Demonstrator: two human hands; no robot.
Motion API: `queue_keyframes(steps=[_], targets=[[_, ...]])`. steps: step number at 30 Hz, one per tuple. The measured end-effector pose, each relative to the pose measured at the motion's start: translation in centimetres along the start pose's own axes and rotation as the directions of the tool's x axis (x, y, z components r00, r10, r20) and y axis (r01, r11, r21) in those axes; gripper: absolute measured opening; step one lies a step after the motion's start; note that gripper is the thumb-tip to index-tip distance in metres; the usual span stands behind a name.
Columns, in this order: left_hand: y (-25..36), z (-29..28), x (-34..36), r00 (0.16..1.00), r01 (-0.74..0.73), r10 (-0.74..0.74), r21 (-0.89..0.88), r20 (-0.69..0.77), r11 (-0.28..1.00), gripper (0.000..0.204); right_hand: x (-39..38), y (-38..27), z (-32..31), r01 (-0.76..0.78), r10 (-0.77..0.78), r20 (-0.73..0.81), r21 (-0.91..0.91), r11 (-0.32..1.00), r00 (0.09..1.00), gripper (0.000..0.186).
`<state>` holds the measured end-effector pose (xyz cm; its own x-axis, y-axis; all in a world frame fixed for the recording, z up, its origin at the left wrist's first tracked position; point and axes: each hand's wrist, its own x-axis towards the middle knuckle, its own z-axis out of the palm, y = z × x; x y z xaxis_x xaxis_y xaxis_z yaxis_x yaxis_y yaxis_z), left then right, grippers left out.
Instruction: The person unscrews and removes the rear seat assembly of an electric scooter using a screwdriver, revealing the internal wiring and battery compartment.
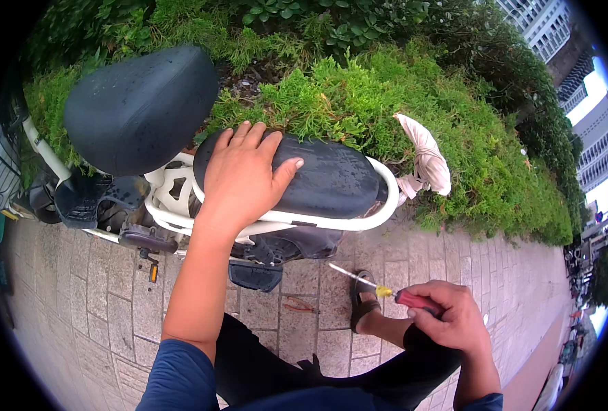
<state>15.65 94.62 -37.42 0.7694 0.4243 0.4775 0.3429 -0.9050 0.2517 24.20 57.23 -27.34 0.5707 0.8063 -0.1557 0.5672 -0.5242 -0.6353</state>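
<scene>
The left grip (pixel 244 175) lies palm down and released on the rear seat (pixel 331 179) of a white and black bike (pixel 304 245), fingers spread toward the shrubs and thumb angled out to the right across the dark padding. The right grip (pixel 448 315) is closed around the red handle of a screwdriver (pixel 384 292), near the bent right knee. The screwdriver is well apart from the seat, on the near side of the bike and over the paving (pixel 403 260); its yellow collar sits ahead of the handle, and its metal shaft slants up and to the left. A white rail (pixel 348 224) curves around the rear seat, and the larger black front seat (pixel 143 109) stands to the left, speckled with drops. Near the rail's right end, a pale pink cloth (pixel 427 161) hangs twisted against the green shrubs (pixel 359 96). Below the bike, a pedal (pixel 153 272) shows an orange reflector, and a small reddish tool (pixel 298 305), too small to make out, lies on the paving left of a sandal (pixel 357 305) on the person's foot. Tall buildings (pixel 540 31) rise at the upper right.
</scene>
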Motion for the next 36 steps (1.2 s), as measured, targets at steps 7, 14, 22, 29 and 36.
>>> queue_keyframes(steps=[7,14,22,29,36], targets=[[0.8,-0.2,0.2,1.0,-0.013,0.013,-0.004,-0.013,1.0,0.05,1.0,-1.8,-0.5,-0.026,-0.068,-0.397,-0.228,0.973,0.915,0.024],[0.5,-0.4,-0.1,1.0,-0.008,0.008,0.019,-0.03,1.0,0.049,3.7,-6.1,-4.1,0.097,-0.2,-0.114,-0.585,0.805,0.973,0.013],[0.6,-0.2,-0.3,0.998,-0.058,0.058,0.011,-0.036,0.998,0.048,1.8,-5.3,-1.0,0.035,-0.199,-0.221,-0.581,0.813,0.955,0.014],[0.0,-0.2,0.2,0.996,-0.088,0.088,0.009,0.03,0.996,0.05,-0.3,1.1,4.9,0.119,-0.263,-0.49,-0.306,0.945,0.831,0.025],[1.9,-1.4,0.4,0.985,-0.017,0.012,0.032,0.17,0.999,0.069,0.3,4.6,3.3,0.18,-0.211,-0.444,-0.112,0.977,0.871,0.027]])
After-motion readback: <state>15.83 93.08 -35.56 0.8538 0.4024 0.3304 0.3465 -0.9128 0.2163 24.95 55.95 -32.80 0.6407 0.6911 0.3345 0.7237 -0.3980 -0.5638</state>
